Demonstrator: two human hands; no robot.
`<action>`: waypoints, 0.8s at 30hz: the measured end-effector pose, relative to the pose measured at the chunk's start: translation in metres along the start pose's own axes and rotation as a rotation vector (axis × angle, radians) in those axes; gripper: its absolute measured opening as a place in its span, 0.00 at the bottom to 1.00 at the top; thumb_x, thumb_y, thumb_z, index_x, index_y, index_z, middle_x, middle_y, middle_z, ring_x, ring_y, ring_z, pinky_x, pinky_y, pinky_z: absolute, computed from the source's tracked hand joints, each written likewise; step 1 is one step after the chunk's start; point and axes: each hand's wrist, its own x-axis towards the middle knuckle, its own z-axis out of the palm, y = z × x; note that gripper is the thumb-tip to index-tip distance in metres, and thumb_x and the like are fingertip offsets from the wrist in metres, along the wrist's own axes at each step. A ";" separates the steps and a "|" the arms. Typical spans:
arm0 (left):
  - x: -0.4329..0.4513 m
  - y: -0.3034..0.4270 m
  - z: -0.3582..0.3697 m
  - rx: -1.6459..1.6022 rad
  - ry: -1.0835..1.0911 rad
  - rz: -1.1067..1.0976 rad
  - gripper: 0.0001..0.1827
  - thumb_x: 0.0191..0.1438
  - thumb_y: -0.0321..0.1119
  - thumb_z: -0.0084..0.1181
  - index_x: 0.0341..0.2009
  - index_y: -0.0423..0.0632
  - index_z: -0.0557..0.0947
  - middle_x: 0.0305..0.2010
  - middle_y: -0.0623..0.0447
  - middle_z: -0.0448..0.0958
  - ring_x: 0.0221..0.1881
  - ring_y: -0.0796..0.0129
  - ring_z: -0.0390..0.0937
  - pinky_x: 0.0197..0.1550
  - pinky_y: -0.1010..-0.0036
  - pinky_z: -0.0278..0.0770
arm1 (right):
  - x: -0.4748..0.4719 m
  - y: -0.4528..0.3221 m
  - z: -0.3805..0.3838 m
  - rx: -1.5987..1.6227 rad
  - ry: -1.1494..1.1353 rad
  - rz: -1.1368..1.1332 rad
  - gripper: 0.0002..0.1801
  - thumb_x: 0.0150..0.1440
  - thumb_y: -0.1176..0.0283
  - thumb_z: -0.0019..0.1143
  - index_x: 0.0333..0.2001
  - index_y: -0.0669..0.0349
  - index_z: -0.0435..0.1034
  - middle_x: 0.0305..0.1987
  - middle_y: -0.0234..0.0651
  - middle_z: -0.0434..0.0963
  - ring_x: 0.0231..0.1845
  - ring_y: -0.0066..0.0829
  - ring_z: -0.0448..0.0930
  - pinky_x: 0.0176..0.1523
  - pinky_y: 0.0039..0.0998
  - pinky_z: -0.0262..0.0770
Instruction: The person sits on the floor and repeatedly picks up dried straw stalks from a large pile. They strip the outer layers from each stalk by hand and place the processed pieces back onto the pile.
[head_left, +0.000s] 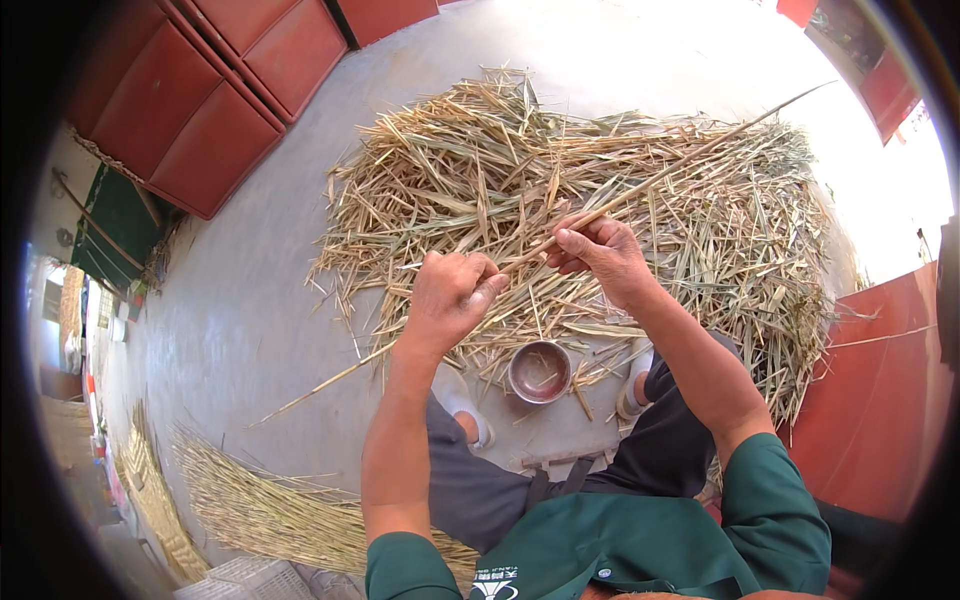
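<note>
A long, thin dry plant stalk (675, 169) slants across the view, from the lower left up to the far right. My left hand (451, 298) is closed around it, knuckles up, and hides the part inside the fist. A little farther up the stalk, my right hand (600, 253) pinches it between thumb and fingers. Beneath both hands spreads a heap of dry straw-like stalks and leaves (480, 176). On the floor between my feet stands a small round bowl (539, 373), with a few bits of straw in it.
Long thin stalks lie in a bundle (277, 506) at the lower left, near a woven mat (161, 502) and a pale plastic basket (244, 579). Red panelled furniture (217, 135) stands at the upper left. A red panel (889, 390) borders the heap on the right.
</note>
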 end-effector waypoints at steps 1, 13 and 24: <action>-0.001 0.000 0.003 0.049 0.041 0.003 0.09 0.53 0.38 0.66 0.29 0.46 0.84 0.25 0.51 0.79 0.29 0.59 0.76 0.36 0.65 0.64 | 0.002 0.000 0.001 -0.032 0.037 -0.002 0.15 0.64 0.63 0.60 0.46 0.63 0.74 0.39 0.39 0.83 0.38 0.27 0.85 0.40 0.26 0.83; 0.024 0.009 0.051 -0.159 0.389 0.034 0.08 0.49 0.37 0.70 0.29 0.49 0.86 0.27 0.55 0.82 0.28 0.63 0.75 0.36 0.67 0.64 | -0.003 -0.008 0.004 -0.008 0.151 -0.057 0.13 0.65 0.65 0.59 0.43 0.65 0.72 0.37 0.40 0.83 0.34 0.27 0.85 0.37 0.25 0.83; 0.020 -0.053 -0.044 -0.632 0.777 -0.421 0.11 0.58 0.38 0.67 0.36 0.44 0.81 0.29 0.57 0.80 0.28 0.79 0.72 0.32 0.81 0.70 | 0.007 0.018 -0.019 0.076 0.192 0.050 0.09 0.65 0.68 0.57 0.41 0.63 0.71 0.36 0.40 0.82 0.35 0.27 0.85 0.38 0.25 0.85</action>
